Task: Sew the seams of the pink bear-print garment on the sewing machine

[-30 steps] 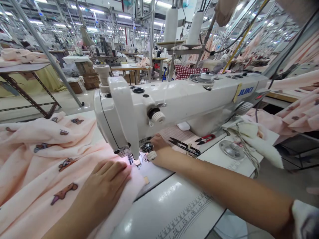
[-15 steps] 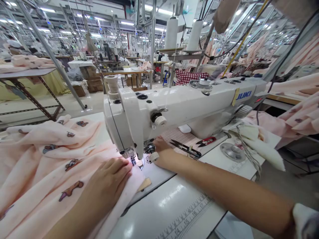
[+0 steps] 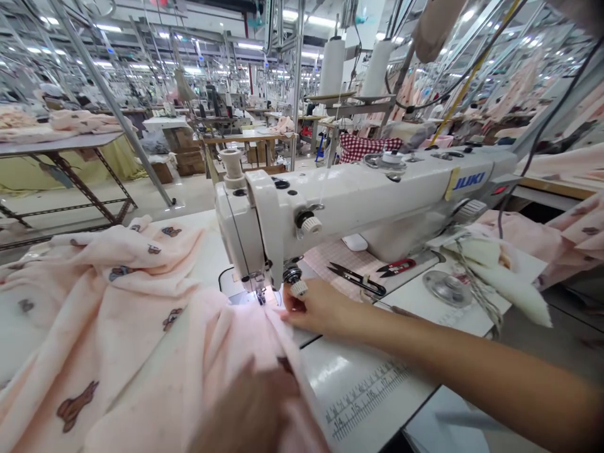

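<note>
The right hand (image 3: 321, 308) was positioned at frame centre, fingers bent inward, with fingertips at the edge of the pink fabric (image 3: 236, 340); whether the edge was pinched could not be determined. The left hand (image 3: 255, 402) was located over the same fabric at lower centre; blur obscured its fingers, so its grip could not be determined. The fabric occupied the lower left of the frame and extended to the presser foot (image 3: 261, 296) of the sewing machine (image 3: 340, 195). Cardboard boxes (image 3: 189, 160) stood at upper left; their contents could not be made out. The fabric was soft-looking, loosely folded and printed with brown animal figures. The machine housing was white and glossy, with rounded edges. Right of centre lay slim black snips (image 3: 353, 277), red-and-black snips (image 3: 402, 267) and a round metal disc (image 3: 446, 287). White, tapered thread cones (image 3: 333, 66) stood at upper centre.
</note>
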Motion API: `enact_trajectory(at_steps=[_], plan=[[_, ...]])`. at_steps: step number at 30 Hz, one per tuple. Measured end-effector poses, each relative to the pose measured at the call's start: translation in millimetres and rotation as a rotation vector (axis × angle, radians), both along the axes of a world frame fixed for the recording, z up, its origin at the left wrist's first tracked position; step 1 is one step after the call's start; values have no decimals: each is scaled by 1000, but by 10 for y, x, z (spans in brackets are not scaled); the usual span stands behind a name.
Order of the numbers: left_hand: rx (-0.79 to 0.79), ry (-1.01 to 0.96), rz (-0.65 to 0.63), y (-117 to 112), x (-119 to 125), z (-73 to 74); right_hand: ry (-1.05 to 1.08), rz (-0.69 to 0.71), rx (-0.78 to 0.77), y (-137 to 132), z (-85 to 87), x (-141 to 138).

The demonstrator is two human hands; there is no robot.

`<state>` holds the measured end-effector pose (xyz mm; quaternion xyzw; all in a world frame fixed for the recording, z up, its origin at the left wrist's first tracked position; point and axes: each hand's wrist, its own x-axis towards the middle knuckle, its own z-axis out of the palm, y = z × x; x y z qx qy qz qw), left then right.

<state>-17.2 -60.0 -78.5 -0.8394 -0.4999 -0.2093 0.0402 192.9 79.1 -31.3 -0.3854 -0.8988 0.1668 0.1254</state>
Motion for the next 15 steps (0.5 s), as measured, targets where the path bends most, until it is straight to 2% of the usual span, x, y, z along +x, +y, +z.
enact_trajectory(at_steps=[2, 4, 7, 10, 12, 15], plan=[[-7, 22, -10, 273, 38, 101, 56, -22, 42, 57, 18, 47], [1, 63, -17, 452, 51, 168, 110, -25, 97, 32, 62, 77], [48, 104, -17, 487, 77, 194, 231, 40, 160, -202, 124, 77], [47, 140, 7, 410, 114, 186, 369, 205, 149, -494, 114, 60], [38, 157, 23, 385, 127, 188, 270, 252, 102, -587, 59, 71], [49, 159, 28, 398, 123, 200, -18, 214, 35, -544, -38, 141]])
